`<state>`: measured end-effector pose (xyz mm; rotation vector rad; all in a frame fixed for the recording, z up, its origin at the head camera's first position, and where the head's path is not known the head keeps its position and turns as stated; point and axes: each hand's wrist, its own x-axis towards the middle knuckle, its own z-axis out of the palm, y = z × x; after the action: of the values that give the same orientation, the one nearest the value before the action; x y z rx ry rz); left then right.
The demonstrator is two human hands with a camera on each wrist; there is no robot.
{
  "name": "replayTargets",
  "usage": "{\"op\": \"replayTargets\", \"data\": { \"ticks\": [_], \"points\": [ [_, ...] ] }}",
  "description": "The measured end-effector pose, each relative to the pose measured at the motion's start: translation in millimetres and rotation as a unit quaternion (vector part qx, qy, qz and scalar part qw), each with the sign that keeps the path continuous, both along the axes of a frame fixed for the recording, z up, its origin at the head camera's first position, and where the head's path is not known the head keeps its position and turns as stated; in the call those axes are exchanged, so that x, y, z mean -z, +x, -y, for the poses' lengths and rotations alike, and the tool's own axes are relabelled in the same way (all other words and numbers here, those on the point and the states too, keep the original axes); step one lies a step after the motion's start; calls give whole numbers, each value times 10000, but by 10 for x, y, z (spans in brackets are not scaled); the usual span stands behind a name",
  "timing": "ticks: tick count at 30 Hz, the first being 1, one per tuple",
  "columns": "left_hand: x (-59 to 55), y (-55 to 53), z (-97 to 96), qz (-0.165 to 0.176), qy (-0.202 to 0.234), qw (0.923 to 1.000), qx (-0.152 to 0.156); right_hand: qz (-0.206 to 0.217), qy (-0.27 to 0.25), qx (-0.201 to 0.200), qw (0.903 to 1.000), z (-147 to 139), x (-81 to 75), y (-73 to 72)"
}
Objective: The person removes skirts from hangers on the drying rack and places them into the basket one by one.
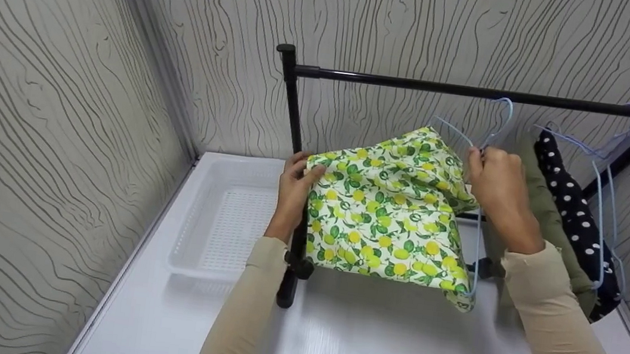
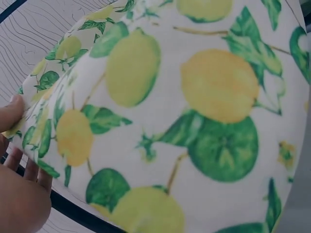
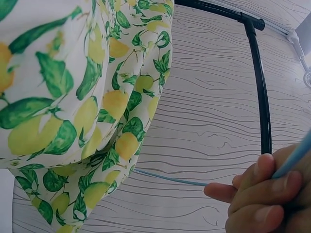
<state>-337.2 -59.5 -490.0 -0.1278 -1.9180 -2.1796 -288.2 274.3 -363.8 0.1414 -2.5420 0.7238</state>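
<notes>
A white lemon-print cloth (image 1: 383, 209) with green leaves spreads in front of the rack, over part of a light blue hanger (image 1: 477, 251). At its upper left corner my left hand (image 1: 292, 189) pinches the edge between thumb and fingers, beside the black post. My right hand (image 1: 500, 185) grips the hanger just below its hook, which is at the black rail. In the right wrist view, the curled fingers (image 3: 265, 194) wrap the blue hanger, with the cloth (image 3: 87, 97) to their left. The left wrist view is mostly filled by the cloth (image 2: 160, 111).
The black rack rail (image 1: 398, 82) runs across the back. On the right hang an olive-green padded piece (image 1: 555, 230) and a black polka-dot one (image 1: 575, 215), with more blue hangers (image 1: 612, 153). A white plastic basket (image 1: 188, 233) stands left of the post on the white table.
</notes>
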Motion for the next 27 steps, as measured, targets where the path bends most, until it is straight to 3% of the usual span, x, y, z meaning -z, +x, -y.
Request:
{"op": "replayTargets", "data": {
  "ticks": [6,14,21,27],
  "points": [
    [-26,31,-4,-192,178,9996,139,67,-10,31,10000,-22,2,8],
    [-19,65,-27,-208,373,9991,-21,82,-20,69,9999,-53,22,12],
    [-37,81,-12,-599,45,9982,-53,-101,-8,-83,9999,-59,34,-3],
    [-57,106,1,-589,170,9975,353,-171,-34,-44,9998,-71,60,-24]
  ]
}}
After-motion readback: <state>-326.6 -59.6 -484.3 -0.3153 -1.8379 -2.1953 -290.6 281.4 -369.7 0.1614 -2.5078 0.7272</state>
